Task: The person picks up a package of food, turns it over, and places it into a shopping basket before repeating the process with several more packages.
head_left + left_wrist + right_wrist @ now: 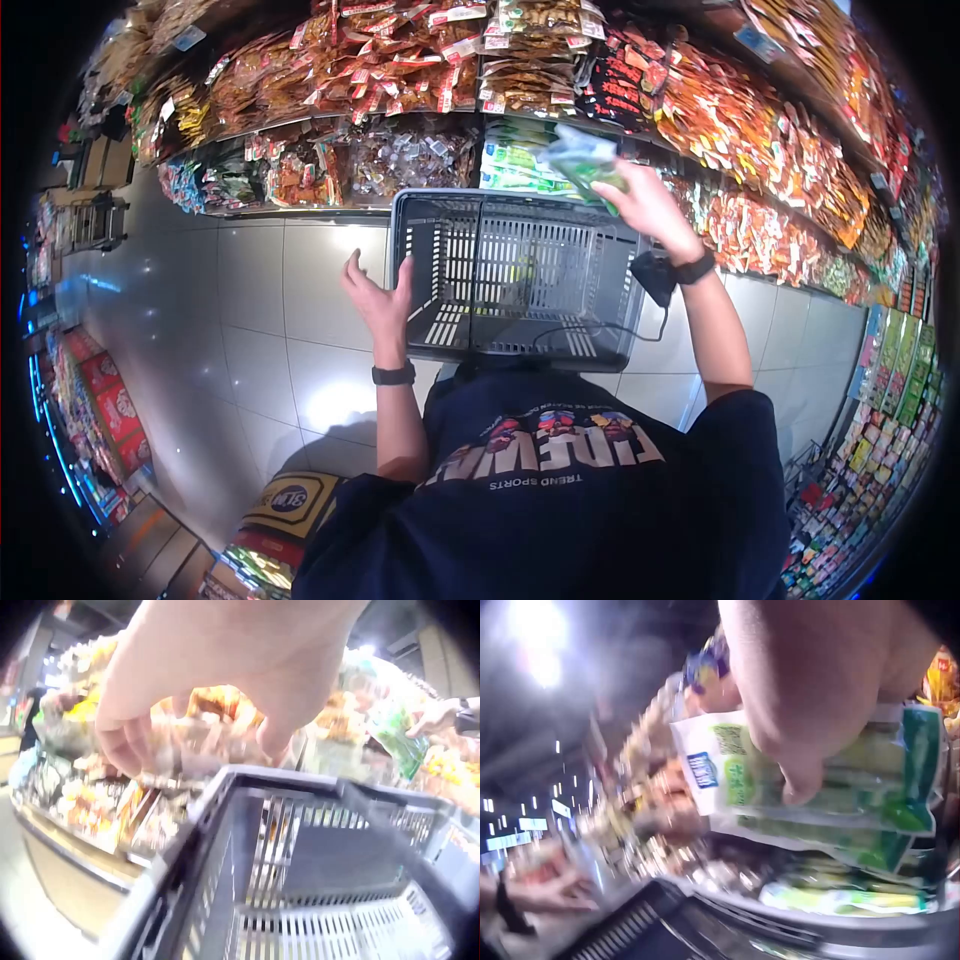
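Observation:
My right hand grips flat green-and-white snack packets over the far right side of the basket. In the right wrist view the thumb presses on the printed front, and a second packet shows beneath the first. My left hand is by the left rim of the grey plastic basket, fingers spread and loosely bent, nothing between them. Inside the slatted basket I see no goods. Similar green packets lie in a shelf compartment just beyond its far rim.
Shelves of bagged snacks curve round the front and right side. Pale floor tiles show left of the basket. A yellow-and-black carton stands low at left, red boxes farther left. A black cable hangs by the right rim.

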The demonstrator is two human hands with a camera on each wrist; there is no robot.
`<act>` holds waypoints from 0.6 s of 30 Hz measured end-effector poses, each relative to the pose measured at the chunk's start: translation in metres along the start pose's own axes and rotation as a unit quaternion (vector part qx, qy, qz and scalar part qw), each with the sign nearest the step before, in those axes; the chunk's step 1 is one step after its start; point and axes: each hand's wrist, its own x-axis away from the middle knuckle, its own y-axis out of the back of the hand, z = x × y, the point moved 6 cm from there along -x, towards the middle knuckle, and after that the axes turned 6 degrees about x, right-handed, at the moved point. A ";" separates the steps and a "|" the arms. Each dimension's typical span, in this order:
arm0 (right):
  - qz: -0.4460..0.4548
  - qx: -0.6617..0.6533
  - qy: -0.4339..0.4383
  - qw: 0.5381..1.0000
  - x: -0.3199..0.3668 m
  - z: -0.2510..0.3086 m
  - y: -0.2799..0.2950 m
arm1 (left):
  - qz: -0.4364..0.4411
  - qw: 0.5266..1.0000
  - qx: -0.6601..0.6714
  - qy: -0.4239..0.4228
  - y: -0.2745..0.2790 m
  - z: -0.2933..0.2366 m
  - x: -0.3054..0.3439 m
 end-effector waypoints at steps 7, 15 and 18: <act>0.045 -0.514 -0.008 0.856 0.107 0.128 -0.015 | 0.488 0.627 0.604 0.066 -0.014 -0.156 0.041; -0.350 -0.029 0.009 0.936 0.155 0.176 -0.002 | 0.487 0.369 0.738 0.286 0.016 -0.185 0.090; -0.334 -0.157 0.012 0.929 0.161 0.181 -0.007 | 0.479 0.457 0.707 0.249 0.050 -0.196 0.087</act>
